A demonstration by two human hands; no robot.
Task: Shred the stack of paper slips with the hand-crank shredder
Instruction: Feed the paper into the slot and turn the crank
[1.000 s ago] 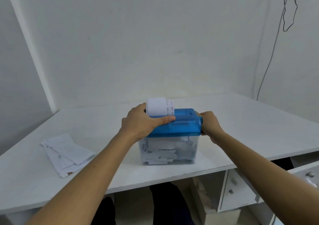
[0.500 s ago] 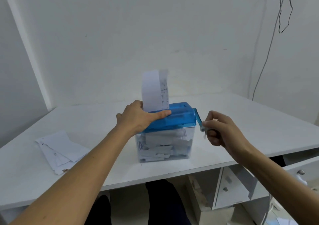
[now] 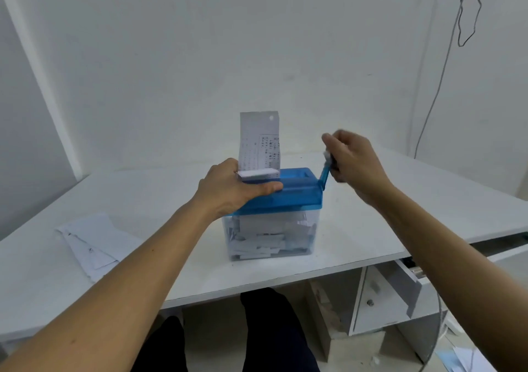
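Left hand point(image 3: 231, 191) grips the blue-lidded clear plastic shredder point(image 3: 294, 197); right hand point(image 3: 354, 163) pinches its blue crank point(image 3: 324, 176): turn evenly, printed paper slip point(image 3: 258, 143) upright.

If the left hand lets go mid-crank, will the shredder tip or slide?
Likely light: the shredder is clear plastic holding only paper scraps. The crank sits high on its right end, so turning probably rocks or slides it. The left hand on the lid seems needed.

Soft even light, faint shadows, wide-angle edge bending, slight blur
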